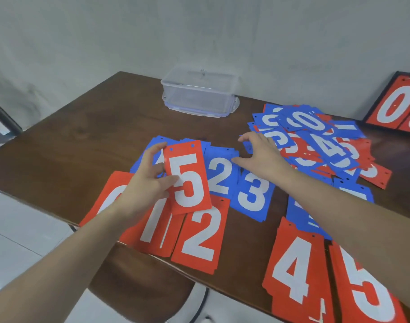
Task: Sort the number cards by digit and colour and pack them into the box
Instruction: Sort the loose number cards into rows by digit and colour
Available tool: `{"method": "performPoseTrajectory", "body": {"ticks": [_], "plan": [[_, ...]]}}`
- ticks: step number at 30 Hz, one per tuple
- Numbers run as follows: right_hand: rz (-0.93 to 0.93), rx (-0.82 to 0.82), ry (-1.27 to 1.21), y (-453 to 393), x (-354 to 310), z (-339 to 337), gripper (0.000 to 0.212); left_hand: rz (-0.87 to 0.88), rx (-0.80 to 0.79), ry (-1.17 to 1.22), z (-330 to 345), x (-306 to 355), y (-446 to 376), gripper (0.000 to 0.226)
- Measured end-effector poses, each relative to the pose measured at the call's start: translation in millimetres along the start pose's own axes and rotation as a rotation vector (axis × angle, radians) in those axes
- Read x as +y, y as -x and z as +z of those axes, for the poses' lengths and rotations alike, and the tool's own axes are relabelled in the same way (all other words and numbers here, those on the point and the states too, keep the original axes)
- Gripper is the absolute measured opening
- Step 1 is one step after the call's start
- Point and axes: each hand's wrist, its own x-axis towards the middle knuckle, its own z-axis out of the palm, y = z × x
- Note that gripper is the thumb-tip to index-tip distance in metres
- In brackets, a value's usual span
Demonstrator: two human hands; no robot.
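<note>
Nearest us lie sorted red piles (199, 238); our left hand (143, 185) pinches a red 5 card (187, 180), right hand (262, 157) spread, reaching toward the unsorted heap (316, 141) (plenty left). The box (199, 94) sits empty beyond.

Background items only, from where I am standing.
Dark wooden table (87, 136) is sitting against a grey wall (199, 31); a brown chair seat (138, 283) is showing beneath its near edge, over pale floor tiles (19, 229).
</note>
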Motion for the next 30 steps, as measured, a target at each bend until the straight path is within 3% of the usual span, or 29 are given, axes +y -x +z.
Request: {"method": "performPoseTrajectory", "body": {"ticks": [7, 13, 18, 24, 30], "plan": [[0.021, 0.014, -0.207, 33.9, 62.7, -44.5, 0.024, 0.006, -0.039, 0.007, 52.5, 5.5, 11.6, 0.049], [0.052, 0.089, -0.249, 76.9, 123.9, -80.9, 0.019, -0.088, -0.181, 0.003, 132.0, 19.1, 29.0, 0.021], [0.092, 0.148, -0.301, 119.5, 174.6, -106.5, 0.016, -0.173, -0.352, -0.032, 211.0, 23.8, 44.1, 0.020], [0.147, 0.228, -0.374, 162.9, 223.5, -126.6, 0.022, -0.131, -0.565, -0.322, 289.2, 16.9, 62.3, 0.026], [0.139, 0.232, -0.429, 181.3, 244.9, -133.0, 0.022, 0.178, -0.495, -0.883, 314.2, 8.5, 65.1, 0.017]]}}
